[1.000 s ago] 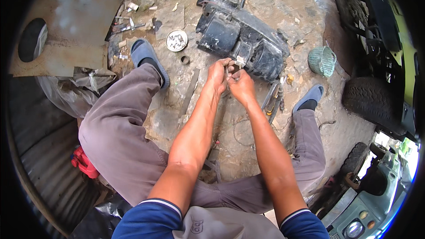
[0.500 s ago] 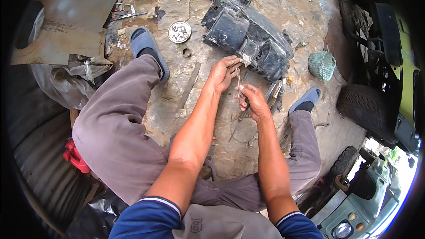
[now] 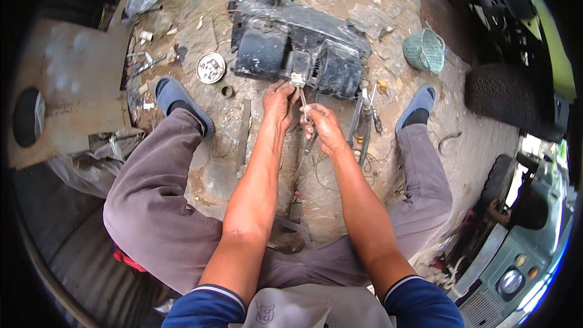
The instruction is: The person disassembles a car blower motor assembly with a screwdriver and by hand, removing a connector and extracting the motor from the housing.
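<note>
A dusty black blower housing [image 3: 264, 51] with two rounded drums lies on the ground ahead of me. A small pale metal block [image 3: 297, 78] sticks out of its near side, between the drums. My left hand [image 3: 279, 103] is closed at that block, its fingertips pinching its left side against the housing's lower edge. My right hand [image 3: 322, 126] grips a slim silver wrench [image 3: 303, 98], whose far end meets the block from below. The wrench's lower part is hidden in my fingers.
A round tin of small parts [image 3: 211, 68] and a metal ring [image 3: 227, 92] lie left of the housing. Tools [image 3: 366, 112] lie on the right, near a green basket [image 3: 424, 51]. A flat metal strip [image 3: 244, 133] lies by my left forearm. Vehicle tyres [image 3: 507, 97] stand far right.
The view has shifted, so the housing appears further left and more level. My left fingers have curled in at the block, and the wrench's tip now meets it.
</note>
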`<act>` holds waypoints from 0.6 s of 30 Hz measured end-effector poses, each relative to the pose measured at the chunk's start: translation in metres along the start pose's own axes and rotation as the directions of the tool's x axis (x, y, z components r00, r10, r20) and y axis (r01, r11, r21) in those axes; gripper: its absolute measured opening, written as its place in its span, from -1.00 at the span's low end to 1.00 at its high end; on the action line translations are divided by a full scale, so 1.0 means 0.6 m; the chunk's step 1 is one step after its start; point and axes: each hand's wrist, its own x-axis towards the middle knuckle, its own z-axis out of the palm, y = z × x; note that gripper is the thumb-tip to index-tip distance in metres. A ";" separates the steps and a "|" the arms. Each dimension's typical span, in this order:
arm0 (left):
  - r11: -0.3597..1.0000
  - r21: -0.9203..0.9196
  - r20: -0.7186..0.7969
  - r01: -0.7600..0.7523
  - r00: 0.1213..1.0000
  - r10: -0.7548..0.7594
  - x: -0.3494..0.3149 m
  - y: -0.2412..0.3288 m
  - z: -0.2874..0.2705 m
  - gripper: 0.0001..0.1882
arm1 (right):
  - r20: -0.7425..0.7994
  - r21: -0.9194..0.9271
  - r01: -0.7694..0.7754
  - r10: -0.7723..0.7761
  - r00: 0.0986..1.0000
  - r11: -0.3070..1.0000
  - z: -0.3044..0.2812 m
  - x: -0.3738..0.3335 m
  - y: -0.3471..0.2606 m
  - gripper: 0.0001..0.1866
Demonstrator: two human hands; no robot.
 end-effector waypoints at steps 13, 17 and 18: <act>0.950 0.224 0.193 0.216 0.946 -0.260 0.029 0.008 -0.020 -0.77 | -0.090 0.009 0.129 -0.128 0.988 0.992 0.017 -0.003 0.024 -0.81; 0.934 0.225 0.079 0.277 0.951 -0.300 0.036 0.004 -0.026 -0.75 | -0.166 -0.061 0.139 -0.148 0.975 0.988 0.031 -0.002 0.022 -0.80; 0.933 0.217 0.046 0.287 0.952 -0.304 0.036 0.000 -0.025 -0.75 | -0.181 -0.053 0.134 -0.141 0.973 0.990 0.032 -0.001 0.021 -0.80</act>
